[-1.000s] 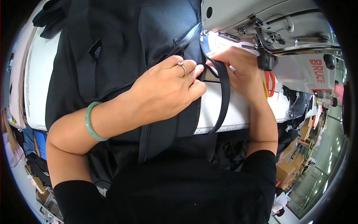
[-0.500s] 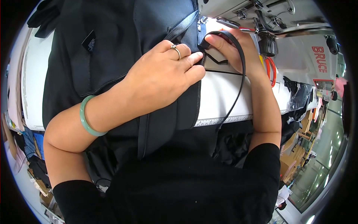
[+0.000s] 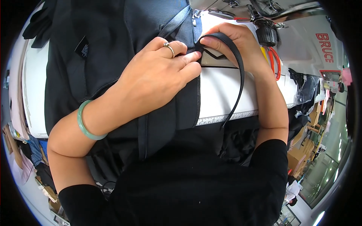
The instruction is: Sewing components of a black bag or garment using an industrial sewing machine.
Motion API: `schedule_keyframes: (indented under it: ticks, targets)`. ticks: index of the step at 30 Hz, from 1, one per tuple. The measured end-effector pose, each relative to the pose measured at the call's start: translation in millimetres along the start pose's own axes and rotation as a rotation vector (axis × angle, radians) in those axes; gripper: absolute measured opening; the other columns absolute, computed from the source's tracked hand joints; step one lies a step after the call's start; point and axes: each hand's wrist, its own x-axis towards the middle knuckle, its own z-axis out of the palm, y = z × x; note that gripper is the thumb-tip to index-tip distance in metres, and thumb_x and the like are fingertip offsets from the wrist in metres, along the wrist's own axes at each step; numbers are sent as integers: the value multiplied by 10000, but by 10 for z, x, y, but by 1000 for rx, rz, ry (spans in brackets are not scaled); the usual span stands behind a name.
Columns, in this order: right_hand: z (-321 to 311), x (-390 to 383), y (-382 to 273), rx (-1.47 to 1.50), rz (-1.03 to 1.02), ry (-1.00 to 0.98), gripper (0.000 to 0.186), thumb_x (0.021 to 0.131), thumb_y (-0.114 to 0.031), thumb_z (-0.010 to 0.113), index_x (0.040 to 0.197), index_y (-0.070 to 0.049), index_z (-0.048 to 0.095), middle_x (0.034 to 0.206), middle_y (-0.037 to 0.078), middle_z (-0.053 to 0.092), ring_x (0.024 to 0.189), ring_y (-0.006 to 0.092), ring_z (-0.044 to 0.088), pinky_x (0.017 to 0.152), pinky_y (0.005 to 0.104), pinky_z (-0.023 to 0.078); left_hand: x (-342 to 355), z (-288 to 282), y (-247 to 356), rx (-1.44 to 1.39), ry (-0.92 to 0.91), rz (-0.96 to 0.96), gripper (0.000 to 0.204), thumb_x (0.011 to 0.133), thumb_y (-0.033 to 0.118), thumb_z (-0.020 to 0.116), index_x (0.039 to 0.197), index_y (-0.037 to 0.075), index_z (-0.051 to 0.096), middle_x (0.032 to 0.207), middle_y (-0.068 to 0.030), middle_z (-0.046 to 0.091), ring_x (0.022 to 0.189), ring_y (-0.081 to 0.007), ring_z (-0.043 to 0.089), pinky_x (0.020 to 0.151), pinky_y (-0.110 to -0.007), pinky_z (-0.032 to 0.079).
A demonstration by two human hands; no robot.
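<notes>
A black garment (image 3: 102, 34) lies spread over the white sewing table, with a small black label (image 3: 82, 47) on it. My left hand (image 3: 162, 75), wearing a ring and a green bangle, rests on the garment. Its fingers are bent and gather the cloth at the right edge; its thumb is hidden. Just right of them, my right hand (image 3: 233, 45) pinches a narrow black zipper tape (image 3: 240, 75) between thumb and fingers. The tape's end meets the garment edge by my left fingertips, and its length loops down past the table edge. The sewing machine's presser foot (image 3: 195, 17) stands just beyond.
The sewing machine (image 3: 305, 45) fills the upper right, a black knob (image 3: 267, 35) close to my right wrist. Red-handled scissors (image 3: 277, 64) lie beside that wrist. A ruler strip (image 3: 230, 117) runs along the table's front edge. Clear plastic bags (image 3: 307, 90) lie farther right.
The view has shifted slightly. The zipper tape in my right hand has turned, showing more of its flat side, and its loop bows wider. Both hands stay close to the garment edge.
</notes>
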Motion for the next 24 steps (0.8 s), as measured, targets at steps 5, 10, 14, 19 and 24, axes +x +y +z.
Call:
schedule_keyframes:
  ticks: [5,10,14,19,24]
  targets:
    - [8,-70,-10,-383,-459,43,189,733,-25,698,915,-76,684,869,60,693,708,267,666,616,306,528,-17,-33,-32,-84,-41,3,183,765,53,703,921,54,608,1078,-49,702,1030,-232,616,874,-355,462]
    - [43,-212,-186,-566,-493,77,98,751,-61,690,845,-70,663,854,29,688,689,215,664,554,323,519,-5,-43,-55,-198,-2,-90,246,757,26,717,985,50,627,1067,-57,694,1041,-231,613,879,-363,456]
    - [45,-246,-224,-678,-504,40,116,752,-80,696,863,-71,662,826,30,664,652,213,645,544,322,509,74,-11,-38,-70,79,-133,299,797,48,693,1091,61,645,1141,-51,679,1063,-224,605,910,-362,410]
    - [49,-267,-202,-668,-489,35,134,753,-85,694,882,-73,658,837,27,657,669,207,648,557,322,511,79,-30,-95,-36,-14,-141,304,845,103,675,1146,71,655,1178,-46,676,1078,-217,602,918,-366,382]
    - [52,-262,-227,-682,-489,20,153,751,-88,684,902,-81,658,854,20,660,701,206,654,571,325,514,60,-30,-165,-73,-3,-105,163,860,149,662,1005,79,688,1101,-29,710,1069,-199,619,881,-349,379]
